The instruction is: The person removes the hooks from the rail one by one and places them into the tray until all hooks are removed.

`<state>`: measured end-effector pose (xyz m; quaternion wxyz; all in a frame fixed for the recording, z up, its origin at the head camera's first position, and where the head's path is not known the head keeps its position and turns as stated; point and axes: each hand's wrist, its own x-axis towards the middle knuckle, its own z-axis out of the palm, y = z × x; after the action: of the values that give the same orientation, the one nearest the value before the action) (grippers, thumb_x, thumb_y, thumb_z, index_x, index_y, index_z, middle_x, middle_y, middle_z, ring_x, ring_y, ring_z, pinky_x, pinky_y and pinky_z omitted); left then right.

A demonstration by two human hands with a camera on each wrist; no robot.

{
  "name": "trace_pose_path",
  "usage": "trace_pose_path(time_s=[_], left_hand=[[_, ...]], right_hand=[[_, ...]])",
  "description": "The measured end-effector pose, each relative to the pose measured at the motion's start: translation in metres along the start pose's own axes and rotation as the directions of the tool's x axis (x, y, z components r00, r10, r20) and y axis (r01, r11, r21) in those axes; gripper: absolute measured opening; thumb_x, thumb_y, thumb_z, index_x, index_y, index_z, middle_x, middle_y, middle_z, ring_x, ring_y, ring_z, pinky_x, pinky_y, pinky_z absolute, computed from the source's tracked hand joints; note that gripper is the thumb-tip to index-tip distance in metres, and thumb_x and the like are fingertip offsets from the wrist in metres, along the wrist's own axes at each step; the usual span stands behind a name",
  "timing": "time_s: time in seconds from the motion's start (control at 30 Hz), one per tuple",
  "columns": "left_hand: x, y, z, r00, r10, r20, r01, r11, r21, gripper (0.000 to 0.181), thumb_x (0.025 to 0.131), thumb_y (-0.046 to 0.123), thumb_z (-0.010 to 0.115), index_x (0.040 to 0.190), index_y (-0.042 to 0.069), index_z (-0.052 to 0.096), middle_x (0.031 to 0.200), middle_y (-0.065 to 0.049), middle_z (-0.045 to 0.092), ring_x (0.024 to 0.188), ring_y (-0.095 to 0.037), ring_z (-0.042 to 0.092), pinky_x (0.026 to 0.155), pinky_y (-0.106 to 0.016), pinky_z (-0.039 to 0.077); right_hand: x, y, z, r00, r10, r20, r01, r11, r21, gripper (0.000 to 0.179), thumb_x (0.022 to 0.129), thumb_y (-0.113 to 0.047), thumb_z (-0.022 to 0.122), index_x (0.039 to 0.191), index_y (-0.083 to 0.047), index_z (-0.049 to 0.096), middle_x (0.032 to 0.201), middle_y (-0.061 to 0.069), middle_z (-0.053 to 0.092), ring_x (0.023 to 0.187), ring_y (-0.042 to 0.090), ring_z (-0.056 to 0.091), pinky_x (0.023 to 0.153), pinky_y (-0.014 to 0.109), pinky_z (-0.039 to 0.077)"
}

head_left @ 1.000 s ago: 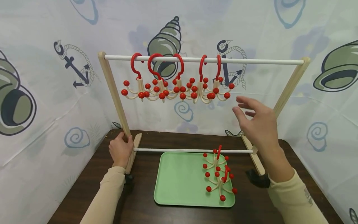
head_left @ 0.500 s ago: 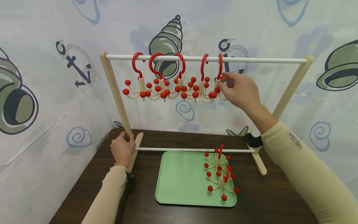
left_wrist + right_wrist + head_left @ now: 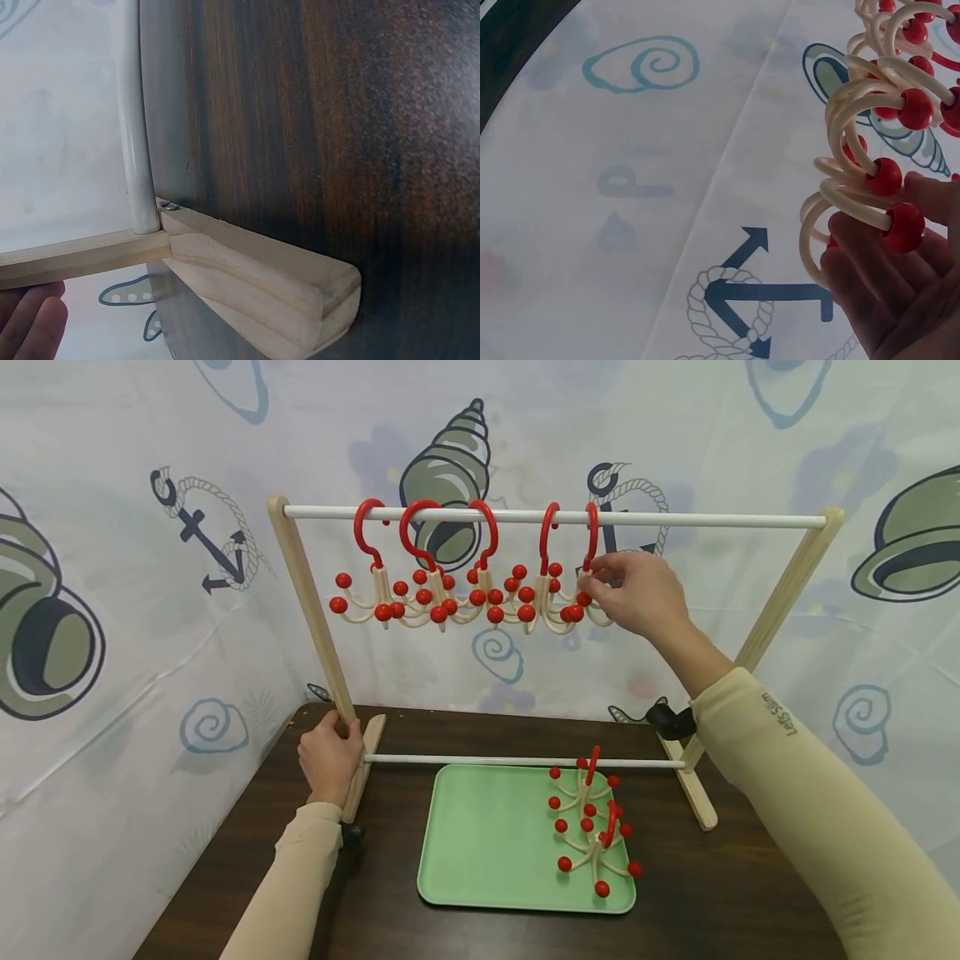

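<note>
Several cream multi-arm hangers (image 3: 381,585) with red hooks and red ball tips hang from the white top rail (image 3: 712,519) of a wooden rack. My right hand (image 3: 637,593) pinches the rightmost hanger (image 3: 592,539) at its stem, just below the red hook. In the right wrist view, the fingers (image 3: 866,281) lie among that hanger's curved arms and red balls (image 3: 904,226). Low on the rack's left post (image 3: 318,635), my left hand (image 3: 330,764) grips the wood. The left wrist view shows its fingertips (image 3: 45,322) against the post (image 3: 82,255).
A green tray (image 3: 480,852) lies on the dark wood table (image 3: 382,918). On its right side rest two more hangers (image 3: 596,852), one behind the other. Behind the tray runs the rack's white lower rail (image 3: 465,761), between two wooden feet (image 3: 693,793). A patterned cloth (image 3: 225,827) hangs behind.
My right hand has moved left and up from beside the row to the rightmost hanger and now pinches its stem. The left hand stays on the post.
</note>
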<state>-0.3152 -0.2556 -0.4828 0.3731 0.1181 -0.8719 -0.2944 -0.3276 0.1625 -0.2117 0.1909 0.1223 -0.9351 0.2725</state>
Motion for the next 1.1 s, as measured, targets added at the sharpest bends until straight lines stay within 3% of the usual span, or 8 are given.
trace_pose_path(time_s=[0.23,0.47,0.6,0.73,0.93,1.1], left_hand=[[-0.001,0.002,0.002,1.000,-0.002,-0.001,0.002,1.000,-0.015,0.016,0.087,0.021,0.070,0.089,0.004,0.068,0.064,-0.014,0.063,0.062,-0.043,0.061,0.055,-0.056,0.044],[-0.001,0.000,0.003,1.000,0.004,-0.015,-0.004,1.000,-0.013,0.016,0.086,0.021,0.070,0.088,0.005,0.068,0.062,-0.013,0.063,0.061,-0.042,0.061,0.055,-0.055,0.044],[0.000,-0.001,0.002,1.000,0.009,-0.021,-0.009,1.000,-0.009,0.017,0.087,0.021,0.070,0.088,0.005,0.068,0.062,-0.013,0.063,0.060,-0.042,0.061,0.055,-0.055,0.044],[0.001,-0.001,0.002,1.000,0.009,-0.016,-0.010,1.000,-0.008,0.017,0.087,0.022,0.070,0.083,0.006,0.066,0.062,-0.011,0.062,0.060,-0.040,0.061,0.056,-0.054,0.044],[0.001,-0.001,0.002,1.000,0.014,-0.018,-0.014,1.000,-0.016,0.019,0.087,0.022,0.070,0.076,0.008,0.063,0.060,-0.009,0.061,0.058,-0.038,0.061,0.056,-0.053,0.044],[0.000,0.001,0.001,1.000,0.021,-0.021,-0.021,0.999,-0.023,0.018,0.087,0.021,0.070,0.078,0.007,0.064,0.060,-0.009,0.061,0.058,-0.037,0.060,0.056,-0.053,0.044]], right_hand=[[0.002,0.004,0.000,1.000,0.008,-0.009,-0.008,1.000,0.028,0.041,0.096,-0.032,0.062,0.125,-0.005,0.066,0.115,0.015,0.068,0.109,0.030,0.059,0.081,0.045,0.049],[0.000,0.002,-0.010,1.000,0.011,-0.027,-0.010,0.999,0.034,0.039,0.096,-0.033,0.061,0.124,-0.006,0.067,0.110,0.015,0.069,0.101,0.030,0.059,0.072,0.041,0.048],[-0.001,0.001,-0.016,0.999,0.023,-0.044,-0.021,0.999,0.049,0.039,0.096,-0.034,0.061,0.125,-0.007,0.067,0.113,0.014,0.069,0.105,0.029,0.060,0.075,0.041,0.048],[-0.002,0.002,-0.023,0.996,0.036,-0.086,-0.031,0.998,0.060,0.040,0.096,-0.035,0.061,0.126,-0.008,0.066,0.114,0.013,0.069,0.105,0.027,0.062,0.078,0.041,0.050],[-0.007,0.009,-0.032,0.984,0.051,-0.172,-0.037,0.996,0.080,0.039,0.097,-0.034,0.060,0.126,-0.009,0.067,0.114,0.010,0.070,0.102,0.026,0.065,0.071,0.029,0.050],[-0.018,0.020,-0.039,0.966,0.086,-0.243,-0.058,0.991,0.121,0.042,0.096,-0.038,0.061,0.127,-0.011,0.067,0.114,0.010,0.070,0.103,0.025,0.067,0.077,0.029,0.052]])
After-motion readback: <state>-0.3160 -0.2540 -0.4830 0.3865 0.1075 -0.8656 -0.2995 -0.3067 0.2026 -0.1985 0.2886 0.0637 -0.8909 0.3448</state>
